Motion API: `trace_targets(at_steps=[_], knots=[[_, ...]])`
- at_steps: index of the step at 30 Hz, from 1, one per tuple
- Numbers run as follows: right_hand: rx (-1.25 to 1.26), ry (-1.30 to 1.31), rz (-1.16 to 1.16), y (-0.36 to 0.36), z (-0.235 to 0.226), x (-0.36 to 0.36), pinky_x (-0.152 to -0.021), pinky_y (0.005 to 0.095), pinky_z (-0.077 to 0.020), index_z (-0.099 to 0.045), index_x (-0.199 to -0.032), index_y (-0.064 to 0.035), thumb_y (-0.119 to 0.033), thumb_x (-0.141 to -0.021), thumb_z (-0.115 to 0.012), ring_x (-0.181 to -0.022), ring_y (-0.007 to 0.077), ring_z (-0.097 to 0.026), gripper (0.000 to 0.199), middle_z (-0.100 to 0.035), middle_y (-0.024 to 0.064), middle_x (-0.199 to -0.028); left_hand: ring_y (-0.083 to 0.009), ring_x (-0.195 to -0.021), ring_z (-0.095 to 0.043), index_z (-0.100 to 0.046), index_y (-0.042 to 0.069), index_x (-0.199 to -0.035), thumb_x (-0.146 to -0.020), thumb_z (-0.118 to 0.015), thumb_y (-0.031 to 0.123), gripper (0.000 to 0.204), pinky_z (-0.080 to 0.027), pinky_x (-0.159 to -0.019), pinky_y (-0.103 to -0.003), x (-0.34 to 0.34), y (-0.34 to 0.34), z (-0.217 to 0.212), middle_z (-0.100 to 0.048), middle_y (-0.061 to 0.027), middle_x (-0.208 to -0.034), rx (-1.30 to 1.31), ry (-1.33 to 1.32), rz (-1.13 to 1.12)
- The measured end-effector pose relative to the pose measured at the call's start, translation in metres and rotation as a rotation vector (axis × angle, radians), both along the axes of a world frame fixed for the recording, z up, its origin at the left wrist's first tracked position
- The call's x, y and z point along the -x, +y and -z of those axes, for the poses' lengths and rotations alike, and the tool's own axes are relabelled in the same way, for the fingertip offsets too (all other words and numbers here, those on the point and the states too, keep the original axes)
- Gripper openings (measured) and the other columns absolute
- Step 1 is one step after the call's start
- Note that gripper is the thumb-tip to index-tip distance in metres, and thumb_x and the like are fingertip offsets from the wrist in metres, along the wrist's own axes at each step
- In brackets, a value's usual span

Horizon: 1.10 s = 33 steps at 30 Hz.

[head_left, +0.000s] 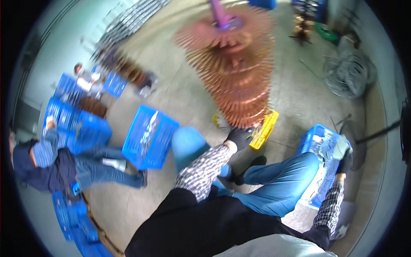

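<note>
My left hand [240, 138], in a dark glove, is at the bottom of a tall tiered rack [239, 73] hung with many thin copper-coloured pieces. Its fingertips are lost against the lowest tier, so their grip cannot be made out. A yellow basket [266, 130] stands under the rack, beside that hand. To my right, my right hand [346, 159], also gloved, is at the far right rim of a blue basket [316, 188] holding shiny pale pieces. Something pale shows at its fingers, too blurred to name; whether the fingers are closed is unclear.
Another blue basket [150, 137] with shiny pieces stands left of my knees. A co-worker [47, 162] is at the left among stacked blue crates [70, 214]. Coiled grey wire [349, 73] lies at the right wall. Another person [87, 82] is farther back.
</note>
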State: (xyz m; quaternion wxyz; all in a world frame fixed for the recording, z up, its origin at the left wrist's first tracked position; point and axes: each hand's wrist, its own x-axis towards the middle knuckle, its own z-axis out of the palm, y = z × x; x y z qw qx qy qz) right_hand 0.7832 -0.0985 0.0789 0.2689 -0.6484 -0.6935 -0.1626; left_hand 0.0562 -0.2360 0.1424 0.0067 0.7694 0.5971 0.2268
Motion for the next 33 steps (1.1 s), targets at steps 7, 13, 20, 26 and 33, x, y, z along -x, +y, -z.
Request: trace_targets(at_steps=[7,13,20,26,33], knots=[[0.085,0.299,-0.392,-0.012,-0.122,0.27,-0.082,0.0443,-0.0506,-0.071,-0.119,0.0014,-0.015,-0.096,-0.05,-0.089,0.0369,-0.066,0.035,-0.074,0.0183,-0.108,-0.0391,-0.129,-0.053,-0.06,0.008,-0.139,-0.094,-0.06,0.03,0.05,-0.043,-0.106,-0.05,-0.021,-0.045,-0.036,-0.051,-0.0118,-0.151,0.014,0.27,0.048],[0.138,0.319,-0.753,-0.038,-0.076,0.374,-0.091,0.0425,-0.0525,-0.06,-0.144,-0.0061,-0.011,-0.087,-0.057,-0.106,0.0378,-0.068,0.058,-0.07,0.0177,-0.13,-0.0341,-0.132,-0.052,-0.062,0.007,-0.137,-0.104,-0.051,0.022,0.038,-0.039,-0.112,-0.048,-0.027,-0.045,-0.009,-0.056,-0.0127,-0.148,0.15,-0.382,0.115],[0.339,0.39,-0.992,-0.054,-0.097,0.41,-0.081,0.0412,-0.0547,-0.057,-0.143,-0.0061,-0.016,-0.096,-0.053,-0.09,0.0353,-0.071,0.049,-0.071,0.0175,-0.126,-0.0237,-0.124,-0.06,-0.05,0.009,-0.147,-0.108,-0.047,0.05,0.057,-0.046,-0.11,-0.043,-0.039,-0.021,-0.03,-0.059,-0.0138,-0.142,0.836,-1.979,0.06],[0.164,0.282,-1.112,-0.064,-0.088,0.413,-0.079,0.0423,-0.0548,-0.056,-0.145,-0.0055,-0.009,-0.092,-0.055,-0.089,0.0371,-0.069,0.053,-0.07,0.0205,-0.126,-0.0253,-0.125,-0.06,-0.049,0.007,-0.149,-0.108,-0.048,0.05,0.06,-0.044,-0.113,-0.041,-0.083,-0.029,-0.073,-0.059,-0.0136,-0.143,0.831,-2.198,0.178],[0.142,0.321,-1.112,-0.066,-0.092,0.417,-0.076,0.041,-0.0557,-0.057,-0.143,-0.0053,-0.004,-0.089,-0.058,-0.087,0.0361,-0.071,0.054,-0.071,0.0202,-0.123,-0.0248,-0.122,-0.061,-0.051,0.003,-0.147,-0.107,-0.053,0.039,0.053,-0.043,-0.114,-0.04,-0.082,-0.027,-0.068,-0.061,-0.0141,-0.141,0.875,-2.264,-0.074]])
